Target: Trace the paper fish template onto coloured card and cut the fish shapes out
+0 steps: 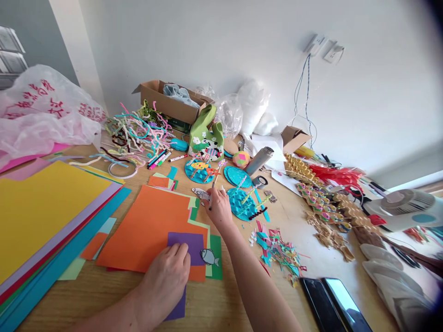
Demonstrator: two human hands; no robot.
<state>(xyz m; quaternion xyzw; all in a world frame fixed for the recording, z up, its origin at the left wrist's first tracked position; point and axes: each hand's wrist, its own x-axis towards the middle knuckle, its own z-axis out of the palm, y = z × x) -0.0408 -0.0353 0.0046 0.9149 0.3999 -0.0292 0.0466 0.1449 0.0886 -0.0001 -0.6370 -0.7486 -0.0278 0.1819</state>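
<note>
My left hand [173, 272] has its fingers curled together, pressing on a piece of purple paper [188, 246], which also shows below the wrist. Beneath that lies an orange sheet [145, 226] over green pieces. Held in my right hand [219, 207] is a slim pen [213, 183], with a dark end pointing down near the fingertips. Just left of those fingers lies a paper fish cutout [200, 193], partly covered by the hand. Another grey fish cutout [209, 256] rests to the right of the purple paper.
Coloured sheets [51, 203] are stacked at left. Blue decorated discs [240, 203], a metal flask [259, 160] and a green bag [206, 136] stand beyond my hands. Paper scraps [280, 251] and phones [321, 302] lie at right. Another person's hand [369, 237] is at the far right.
</note>
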